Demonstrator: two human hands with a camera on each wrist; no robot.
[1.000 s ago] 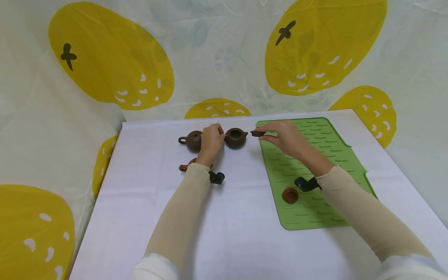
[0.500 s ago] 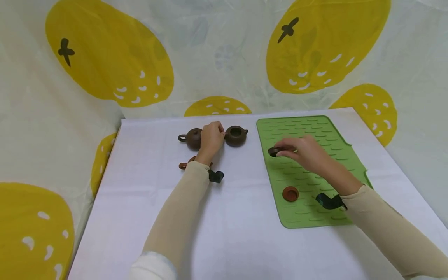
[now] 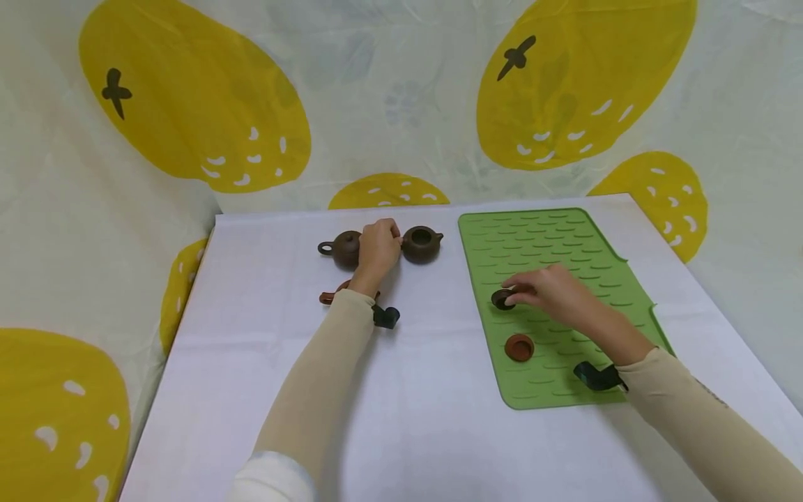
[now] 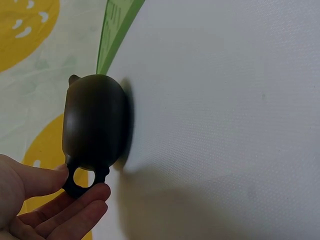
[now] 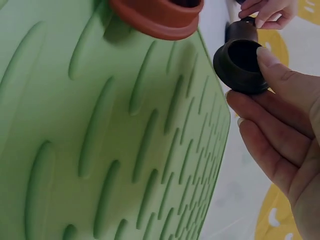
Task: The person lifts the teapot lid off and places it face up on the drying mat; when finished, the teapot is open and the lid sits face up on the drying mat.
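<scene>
My left hand [image 3: 378, 249] pinches the ring handle of a dark brown teapot [image 3: 422, 245], whose round top opening shows without a lid. In the left wrist view thumb and fingers close on that handle, below the teapot's body [image 4: 95, 120]. My right hand [image 3: 555, 296] pinches a small dark teapot lid [image 3: 502, 300] by its edge, close over the green mat [image 3: 552, 244]. The right wrist view shows the hollow underside of this lid [image 5: 242, 65] facing the camera. A reddish-brown lid [image 3: 519, 348] lies hollow side up on the mat, nearer the front.
Another dark teapot [image 3: 344, 249], with its lid on, stands left of my left hand and is partly hidden by it. A reddish-brown teapot [image 3: 327, 298] is mostly covered by my left forearm. A patterned curtain [image 3: 401, 104] hangs behind the white table [image 3: 251, 390].
My right hand has carried the dark lid from beside the teapot's spout toward me and over the mat, turning its hollow side up. The left hand stays on the handle.
</scene>
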